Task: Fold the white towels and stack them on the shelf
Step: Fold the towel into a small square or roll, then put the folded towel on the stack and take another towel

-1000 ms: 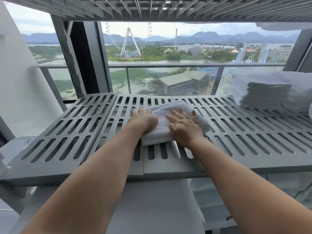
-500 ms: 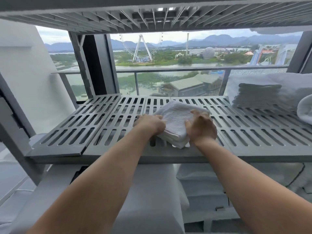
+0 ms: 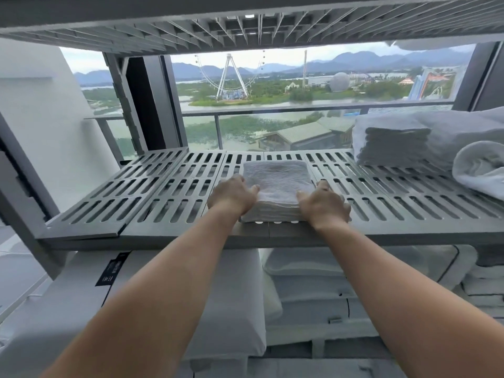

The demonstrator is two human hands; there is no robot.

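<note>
A folded white towel (image 3: 275,181) lies flat on the grey slotted shelf (image 3: 163,197), near its front edge at the middle. My left hand (image 3: 233,196) grips the towel's left side, thumb on its top edge and fingers curled down beside it. At the towel's front right corner is my right hand (image 3: 323,204), holding it with the thumb against the folds and the fingers along the right side. The towel's layered front edge shows between my hands.
A stack of folded white towels (image 3: 395,145) stands at the shelf's back right, with a rolled towel (image 3: 480,167) in front of it. Another slotted shelf (image 3: 245,25) hangs close overhead. White pillows (image 3: 218,296) fill the level below. Glass railing lies behind.
The towel was pressed flat, then lifted and gripped at its sides. Now it lies flat and squared on the shelf between my hands. The camera has dropped lower.
</note>
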